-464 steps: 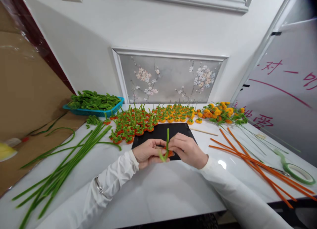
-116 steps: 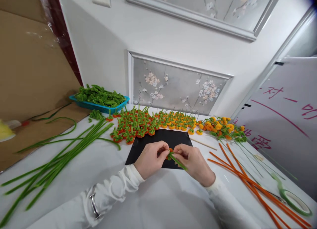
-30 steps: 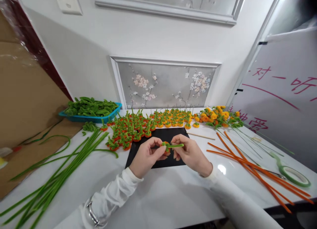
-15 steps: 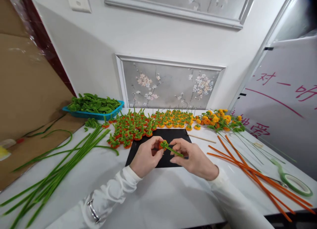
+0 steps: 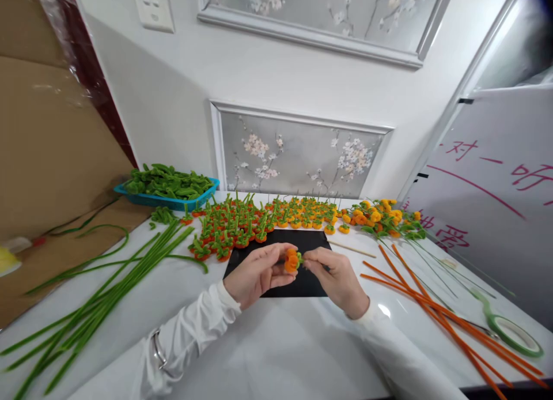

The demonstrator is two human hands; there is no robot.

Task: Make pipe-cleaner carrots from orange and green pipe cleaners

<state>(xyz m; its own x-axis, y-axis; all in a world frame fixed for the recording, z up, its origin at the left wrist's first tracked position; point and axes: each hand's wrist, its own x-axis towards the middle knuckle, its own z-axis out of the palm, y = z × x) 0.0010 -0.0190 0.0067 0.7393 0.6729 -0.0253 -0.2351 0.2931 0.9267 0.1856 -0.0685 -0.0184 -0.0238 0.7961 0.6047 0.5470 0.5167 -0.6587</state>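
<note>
An orange pipe-cleaner flower [image 5: 291, 261] with a green base is held between my two hands above the black mat [image 5: 268, 286]. My left hand [image 5: 258, 273] has its thumb and fingers around the orange head. Pinched in the fingers of my right hand [image 5: 334, 278] is the flower's green stem, most of it hidden by them. Behind the mat stand several finished orange flowers [image 5: 235, 227] with green stems pointing up, and yellow ones [image 5: 306, 212] beside them.
A blue basket [image 5: 173, 203] of green leaf pieces stands back left. Long green pipe cleaners [image 5: 108, 299] lie left. On the right are orange pipe cleaners [image 5: 436, 308], green tape [image 5: 514, 334], a thin stick [image 5: 352, 249] and a yellow-orange flower bunch [image 5: 384, 215].
The flower has turned so its orange side faces me. My right hand, spread around the stem before, now pinches it near the base.
</note>
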